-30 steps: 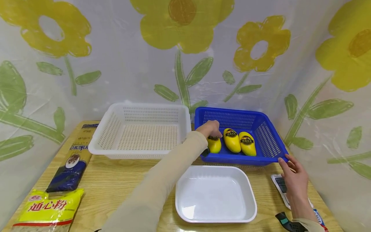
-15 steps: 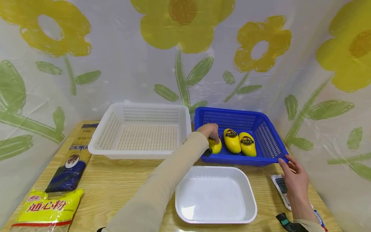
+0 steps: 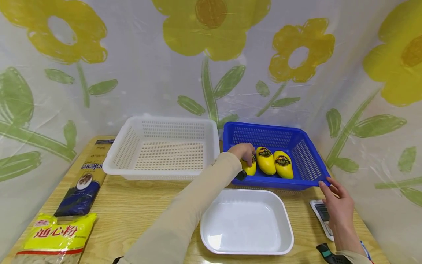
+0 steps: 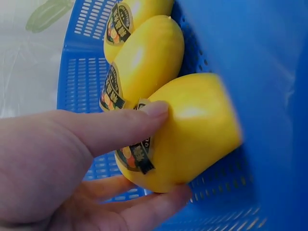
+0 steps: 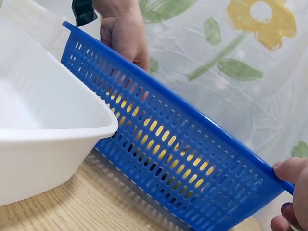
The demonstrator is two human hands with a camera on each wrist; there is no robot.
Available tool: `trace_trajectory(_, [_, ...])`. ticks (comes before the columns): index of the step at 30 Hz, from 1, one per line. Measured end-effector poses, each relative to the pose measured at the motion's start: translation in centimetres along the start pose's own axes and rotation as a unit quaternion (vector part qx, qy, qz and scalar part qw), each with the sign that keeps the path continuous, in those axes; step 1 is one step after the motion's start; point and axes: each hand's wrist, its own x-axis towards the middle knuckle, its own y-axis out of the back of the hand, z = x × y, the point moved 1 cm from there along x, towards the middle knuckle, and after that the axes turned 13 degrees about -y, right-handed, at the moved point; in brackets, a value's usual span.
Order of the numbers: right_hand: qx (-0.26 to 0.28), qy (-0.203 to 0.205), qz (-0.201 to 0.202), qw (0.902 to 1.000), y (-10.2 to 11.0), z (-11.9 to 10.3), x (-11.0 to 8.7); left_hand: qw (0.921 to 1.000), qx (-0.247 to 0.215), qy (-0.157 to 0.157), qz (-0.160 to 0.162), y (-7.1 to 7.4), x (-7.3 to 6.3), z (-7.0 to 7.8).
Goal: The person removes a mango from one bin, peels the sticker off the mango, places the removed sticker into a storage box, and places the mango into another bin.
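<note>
My left hand (image 3: pixel 242 151) reaches into the blue plastic basket (image 3: pixel 273 181) and holds the leftmost yellow mango (image 4: pixel 199 122). In the left wrist view the thumb lies over its top, near the black label, and the fingers curl under its other side. The middle mango (image 3: pixel 265 161) lies right beside the held one. Another mango (image 3: pixel 283 165), also with a black label, sits to the right. My right hand (image 3: pixel 341 207) pinches the basket's front right corner, thumb on the rim. Seen from the right wrist, the mangoes show yellow through the slotted basket wall.
A white rectangular tray (image 3: pixel 247 250) stands in front of the blue basket. To the left is a white slotted basket (image 3: pixel 161 173). Pasta packs, one blue and gold (image 3: pixel 85 179) and one yellow (image 3: pixel 54 234), lie at the left. A flat pack (image 3: pixel 321 216) lies by the right wrist.
My left fingers have come down around the leftmost mango, which has shifted slightly right towards the middle one. The right hand stays at the basket corner.
</note>
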Motion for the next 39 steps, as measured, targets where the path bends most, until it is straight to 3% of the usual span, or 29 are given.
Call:
trace_trajectory(4, [0.002, 0.007, 0.003, 1.0000, 0.0, 0.2, 0.2, 0.9999, 0.011, -0.007, 0.009, -0.2, 0.1, 0.1])
trace_trajectory(11, [0.007, 0.016, 0.004, 0.9998, 0.0, 0.0, 0.1, 0.9987, 0.037, -0.036, -0.005, -0.7, 0.1, 0.2])
trace_trajectory(17, [0.003, 0.004, -0.006, 1.0000, 0.0, -0.3, -0.3, 0.9977, 0.057, -0.037, 0.005, -0.9, -0.3, 0.5])
trace_trajectory(24, [-0.007, 0.004, -0.011, 0.9999, 0.0, -0.4, -0.4, 0.9987, 0.016, -0.040, 0.026, -0.6, -0.5, 0.5])
trace_trajectory(30, [-0.011, 0.000, -0.017, 0.9998, 0.1, -0.4, -0.3, 0.9958, -0.056, -0.054, 0.048, 0.2, -0.8, 0.2])
trace_trajectory(39, [-0.014, -0.004, -0.018, 0.9997, 0.4, -0.5, -0.3, 0.9890, -0.107, -0.092, 0.045, 1.5, -1.8, 0.3])
